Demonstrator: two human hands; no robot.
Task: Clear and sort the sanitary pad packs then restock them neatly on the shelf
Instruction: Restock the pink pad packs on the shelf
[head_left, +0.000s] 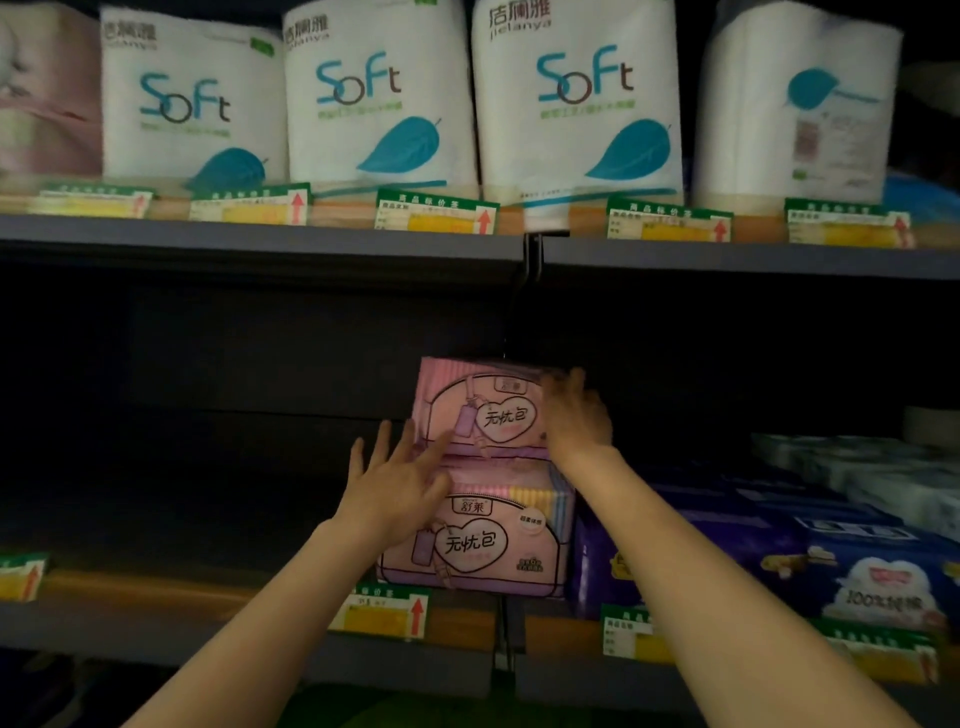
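Head view. Two pink packs are stacked on the lower shelf (156, 587), which serves here as the reference. The bottom pack (483, 540) sits at the shelf's front edge, just left of the upright divider. The top pack (483, 410) rests on it, set slightly further back.

Left hand (387, 486): fingers straight and spread, lying flat against the left face of the stack where the two packs meet. It holds nothing.

Right hand (576, 415): at the top pack's right edge. Its fingers appear to curl onto the upper right corner, but blur and low light prevent confirming a grip.

Step in hand, as judged: squaring the top pack over the bottom one. To do it well, press evenly from both sides, bring the front faces flush and keep the printed faces outward. The film wrapping is likely slippery, so ease the pressure off slowly.

Count: two pink packs. To their right on the same shelf stand blue packs (779, 551); their number cannot be told. On the shelf above are four white rolls packs (379, 98) and one pink pack (47, 93) at far left.
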